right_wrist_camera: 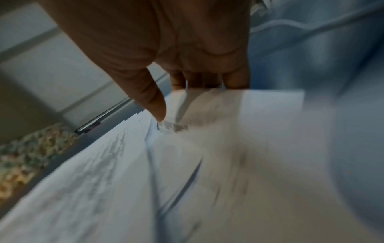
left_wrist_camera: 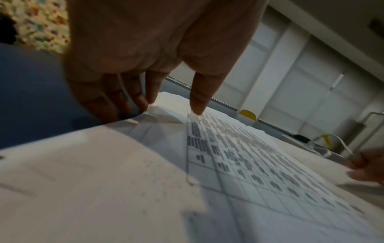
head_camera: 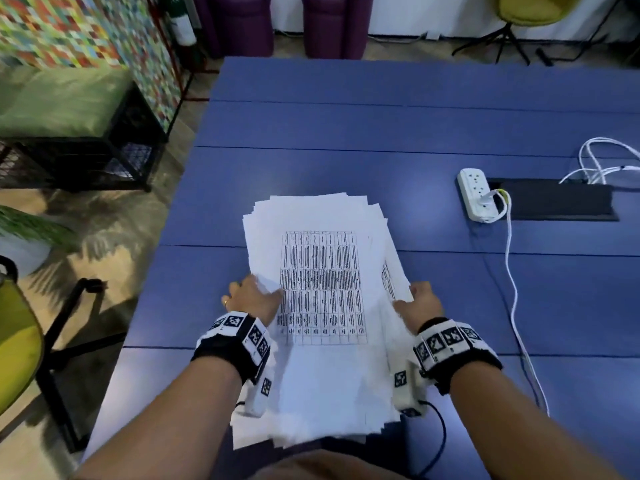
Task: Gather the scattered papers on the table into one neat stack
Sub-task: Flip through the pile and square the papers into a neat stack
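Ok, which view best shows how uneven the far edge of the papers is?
The head view: the whole pile of papers shows from above, its far edge fanned into offset corners between both hands. The left wrist view shows that edge only as a thin jagged line past the printed table. The right wrist view is blurred, catching a short stepped bit.

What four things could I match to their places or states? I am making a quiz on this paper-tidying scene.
Things:
1. white printed paper pile
2. white plastic power strip
3. left hand
4. right hand

Places or states:
A. holds the pile's right edge
B. lies on the blue table, far right of the pile, with a white cable plugged in
C. gathered, edges still uneven
D. holds the pile's left edge, thumb on the printed grid

Pairs: 1-C, 2-B, 3-D, 4-A
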A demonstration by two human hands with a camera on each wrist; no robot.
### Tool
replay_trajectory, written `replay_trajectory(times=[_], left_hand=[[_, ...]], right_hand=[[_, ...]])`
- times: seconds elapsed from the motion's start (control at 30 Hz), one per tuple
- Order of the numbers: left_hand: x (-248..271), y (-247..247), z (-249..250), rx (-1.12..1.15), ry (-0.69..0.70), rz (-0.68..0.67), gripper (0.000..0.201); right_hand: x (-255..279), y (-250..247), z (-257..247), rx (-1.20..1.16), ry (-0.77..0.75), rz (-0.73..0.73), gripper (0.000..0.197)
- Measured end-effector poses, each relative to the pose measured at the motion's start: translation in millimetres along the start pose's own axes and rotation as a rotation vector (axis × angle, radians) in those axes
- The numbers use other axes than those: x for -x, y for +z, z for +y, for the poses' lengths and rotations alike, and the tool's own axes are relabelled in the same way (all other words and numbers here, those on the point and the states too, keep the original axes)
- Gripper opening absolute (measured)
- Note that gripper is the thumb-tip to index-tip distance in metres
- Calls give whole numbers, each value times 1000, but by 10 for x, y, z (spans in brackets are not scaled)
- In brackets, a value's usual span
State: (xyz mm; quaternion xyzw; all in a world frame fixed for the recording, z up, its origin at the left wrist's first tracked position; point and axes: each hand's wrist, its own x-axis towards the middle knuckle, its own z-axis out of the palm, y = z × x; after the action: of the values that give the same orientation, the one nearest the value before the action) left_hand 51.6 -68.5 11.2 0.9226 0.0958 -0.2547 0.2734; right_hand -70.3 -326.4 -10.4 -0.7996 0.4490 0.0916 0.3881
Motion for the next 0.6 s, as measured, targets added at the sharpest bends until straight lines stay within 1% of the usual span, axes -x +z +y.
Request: replay_trajectory(times=[0.03,0.07,0.1,0.2,0.27,0.3,0.33,0.37,0.4,0.43,0.47,0.53,0.6], left_hand=[[55,0,18,-58,-11,-20,66],[104,15,25,-109,-20,-27,68],[143,39,19,-145,-26,-23,72],[177,102,-48,-195,-8,12,85],[163,104,-88,-191,2,25,87],[153,101,-104,-181,6,35,85],[145,97,-117,-153,10,47,81],[144,99,-126,-107,15,57,77],[144,108,-134,-57,16,69,73],[146,117,-140,-23,12,78,70],[152,126,-139,-7,6,83,68],[171,159,-128,17,2,90,67],[196,185,-102,67,-3,80,71]], right_hand=[[17,-3,19,-11,-16,42,42],[31,-6,26,-18,-24,54,45],[43,-6,21,-28,-14,37,46],[57,8,24,15,34,-34,38],[103,32,33,57,18,-11,39],[136,47,45,77,-11,51,44],[177,54,48,129,-58,145,49],[214,65,44,209,-124,235,53],[240,84,27,267,-198,279,53],[240,114,5,245,-244,247,49],[232,154,-38,165,-248,171,46],[230,221,-136,32,-181,46,44],[249,271,-231,-14,-139,-2,46]])
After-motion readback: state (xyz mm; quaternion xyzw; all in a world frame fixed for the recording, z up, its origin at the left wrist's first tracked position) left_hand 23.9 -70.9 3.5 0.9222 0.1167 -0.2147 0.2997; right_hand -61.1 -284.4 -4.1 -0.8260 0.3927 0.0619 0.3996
